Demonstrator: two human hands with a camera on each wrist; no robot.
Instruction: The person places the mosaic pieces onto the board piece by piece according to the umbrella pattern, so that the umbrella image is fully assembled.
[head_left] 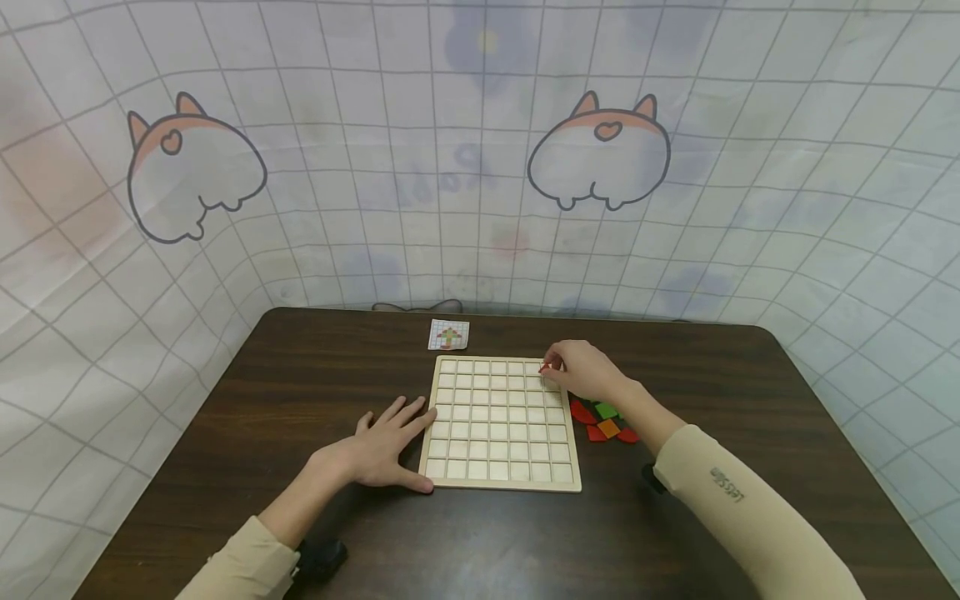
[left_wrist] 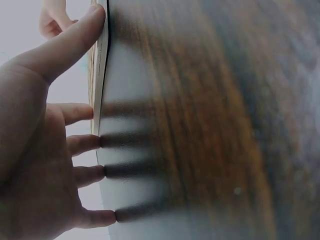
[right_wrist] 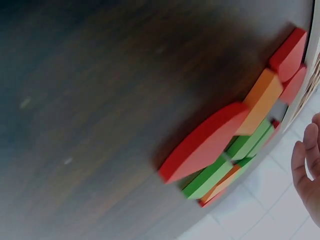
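A pale wooden grid board (head_left: 498, 423) lies on the dark table, its square cells bare. My left hand (head_left: 382, 448) spreads along the board's left edge, the thumb at the near corner and fingertips touching the side and tabletop. Over the far right corner cell, my right hand (head_left: 588, 371) pinches a small red piece (head_left: 544, 367) between thumb and fingers; its shape is mostly hidden. Beside the board's right edge lie flat wooden pieces, among them a red curved one (right_wrist: 205, 142), a green one (right_wrist: 207, 177) and an orange square (head_left: 608, 428).
A small card (head_left: 448, 335) printed with a coloured figure on a grid lies behind the board. A patterned white cloth (head_left: 480, 167) hangs behind the table (head_left: 337, 358). Dark cable loops (head_left: 420, 307) show at the table's back edge.
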